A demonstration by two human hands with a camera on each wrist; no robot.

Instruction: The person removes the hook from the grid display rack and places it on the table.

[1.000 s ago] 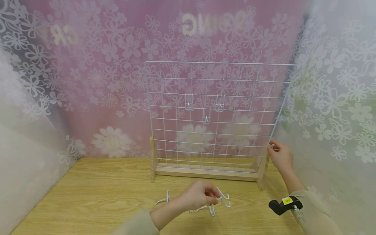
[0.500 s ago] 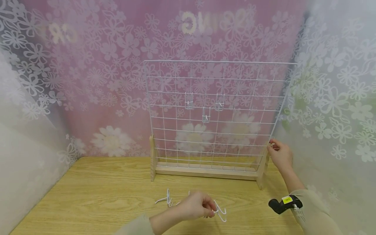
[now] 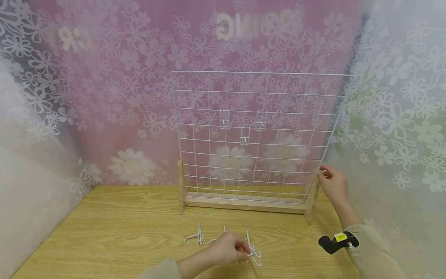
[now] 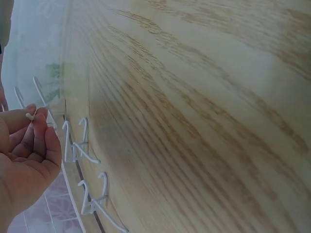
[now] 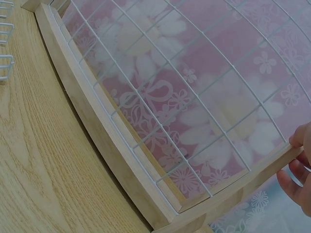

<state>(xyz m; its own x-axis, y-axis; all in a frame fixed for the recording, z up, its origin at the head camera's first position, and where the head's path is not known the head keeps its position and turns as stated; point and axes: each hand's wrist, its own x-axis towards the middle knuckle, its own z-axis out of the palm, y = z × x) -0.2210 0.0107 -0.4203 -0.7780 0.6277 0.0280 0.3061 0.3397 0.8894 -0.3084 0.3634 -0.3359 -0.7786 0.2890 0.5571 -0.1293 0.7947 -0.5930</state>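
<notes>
My left hand (image 3: 226, 250) is low in the middle of the head view and pinches a white wire hook (image 3: 257, 257) between thumb and fingertips. In the left wrist view the held hook's prongs (image 4: 40, 91) stick out past the fingers. More white hooks stand on the table beside that hand, one (image 3: 199, 235) to its left and another (image 3: 224, 229) partly behind it. On the right, my right hand (image 3: 333, 184) grips the top of the wooden upright (image 5: 272, 167) of a white wire grid rack (image 3: 258, 157). Three hooks, one being the lowest hook (image 3: 245, 139), hang on the grid.
The rack's wooden base (image 3: 244, 204) stands on the wood-grain table (image 3: 115, 228), with flowered pink sheeting (image 3: 139, 97) close behind. Pale sheeting (image 3: 400, 135) hangs close to the right hand. A black device (image 3: 338, 243) is strapped to the right forearm.
Holding its hook, my left hand has moved down and a little to the left over the table, uncovering more of the standing hooks. The right hand stays at the upright.
</notes>
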